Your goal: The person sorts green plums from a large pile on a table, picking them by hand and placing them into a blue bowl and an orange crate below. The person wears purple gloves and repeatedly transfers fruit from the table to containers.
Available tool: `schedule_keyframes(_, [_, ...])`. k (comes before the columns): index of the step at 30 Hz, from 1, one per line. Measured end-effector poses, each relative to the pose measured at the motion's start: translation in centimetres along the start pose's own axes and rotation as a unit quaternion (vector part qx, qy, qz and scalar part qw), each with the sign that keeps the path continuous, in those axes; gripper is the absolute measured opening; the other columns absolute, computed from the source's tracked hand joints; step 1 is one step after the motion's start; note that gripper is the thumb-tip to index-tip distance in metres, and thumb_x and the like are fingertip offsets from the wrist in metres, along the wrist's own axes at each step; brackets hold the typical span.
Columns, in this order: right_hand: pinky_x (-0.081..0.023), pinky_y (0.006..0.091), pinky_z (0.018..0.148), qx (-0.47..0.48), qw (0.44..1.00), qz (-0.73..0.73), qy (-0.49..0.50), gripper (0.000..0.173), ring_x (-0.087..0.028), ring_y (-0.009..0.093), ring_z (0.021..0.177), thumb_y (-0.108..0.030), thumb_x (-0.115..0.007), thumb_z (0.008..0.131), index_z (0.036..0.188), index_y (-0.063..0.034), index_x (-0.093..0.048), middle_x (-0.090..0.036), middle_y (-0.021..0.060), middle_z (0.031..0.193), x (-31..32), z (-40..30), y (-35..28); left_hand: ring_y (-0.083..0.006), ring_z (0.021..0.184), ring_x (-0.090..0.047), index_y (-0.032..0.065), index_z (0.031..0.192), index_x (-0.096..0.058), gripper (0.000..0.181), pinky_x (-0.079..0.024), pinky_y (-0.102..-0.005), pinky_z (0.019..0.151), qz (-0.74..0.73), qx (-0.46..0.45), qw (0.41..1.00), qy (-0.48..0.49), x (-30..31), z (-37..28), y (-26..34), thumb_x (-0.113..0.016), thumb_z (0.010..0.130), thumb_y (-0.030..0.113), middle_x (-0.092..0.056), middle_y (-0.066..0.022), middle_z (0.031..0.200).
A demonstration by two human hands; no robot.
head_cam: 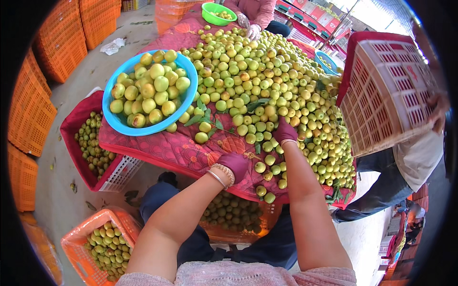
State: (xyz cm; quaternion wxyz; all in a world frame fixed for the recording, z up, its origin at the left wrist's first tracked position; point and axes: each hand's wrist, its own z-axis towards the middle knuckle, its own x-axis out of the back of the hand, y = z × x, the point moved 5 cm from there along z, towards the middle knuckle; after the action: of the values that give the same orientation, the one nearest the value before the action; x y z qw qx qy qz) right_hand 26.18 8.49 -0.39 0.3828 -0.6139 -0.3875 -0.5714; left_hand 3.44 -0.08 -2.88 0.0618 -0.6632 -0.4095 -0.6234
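A large heap of green-yellow jujube-like fruits (250, 64) covers much of a table under a red patterned quilted cloth (143, 144). My left hand (234, 165), in a dark red glove, rests at the cloth near the front edge; its fingers are turned away, and whether it holds anything is hidden. At the near side of the heap, my right hand (285, 131), in a matching glove, touches the fruits, its fingertips partly hidden among them. A blue plastic basin (193, 77) full of bigger-looking fruits stands at the table's left. Leafy twigs (207, 118) lie between basin and heap.
At the right, a person holds a tilted white plastic crate (386, 93) with red lining. Another person's gloved hands (254, 31) are at the far side, beside a green basin (205, 16). Fruit-filled crates stand left, one red-lined (71, 125), one orange (73, 246); another is under the table.
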Motion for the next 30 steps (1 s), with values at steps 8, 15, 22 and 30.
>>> schedule_keyframes(8, [-0.052,0.0483,0.079,0.032,0.989,0.098,0.105,0.053,-0.065,0.039,0.093,-0.025,-0.067,0.076,0.126,-0.0182,-0.051,-0.068,0.0178,0.101,-1.7,0.1,1.9,-0.0356,0.097,-0.063,0.0042,0.118,-0.056,0.046,-0.053,-0.0477,0.079,0.0,-0.016,1.0,0.005,0.1,-0.7,0.0,-0.066,0.079,0.025,-0.065,-0.0156,0.107])
schedule_keyframes(15, [-0.053,0.0383,0.081,0.074,0.911,0.386,0.122,0.054,-0.064,0.027,0.098,-0.02,-0.075,0.069,0.119,-0.0151,-0.057,-0.069,0.0127,0.099,-2.3,-2.1,3.2,-0.0345,0.095,-0.064,0.0068,0.104,-0.062,0.027,-0.053,-0.0474,0.077,-0.011,-0.021,1.0,0.016,0.9,-0.7,0.6,-0.062,0.08,0.02,-0.066,-0.015,0.102])
schedule_keyframes(22, [-0.047,0.0265,0.082,0.205,0.81,0.543,0.085,0.054,-0.054,0.011,0.104,0.004,-0.067,0.075,0.123,-0.0113,-0.049,-0.055,0.0007,0.118,0.9,-8.3,-1.8,-0.035,0.089,-0.066,0.008,0.091,-0.067,0.018,-0.054,-0.0469,0.073,-0.023,-0.048,0.997,0.052,0.2,0.0,0.7,-0.06,0.08,0.021,-0.067,-0.015,0.099])
schedule_keyframes(30, [-0.048,0.0318,0.091,0.527,0.683,0.4,-0.31,0.05,-0.056,0.015,0.11,-0.004,-0.07,0.077,0.124,-0.0053,-0.054,-0.058,0.007,0.116,10.3,-25.7,-25.5,-0.0347,0.091,-0.066,0.009,0.09,-0.068,0.02,-0.053,-0.0465,0.077,-0.014,-0.035,0.999,0.036,-0.5,-1.3,1.8,-0.063,0.08,0.025,-0.067,-0.0151,0.1])
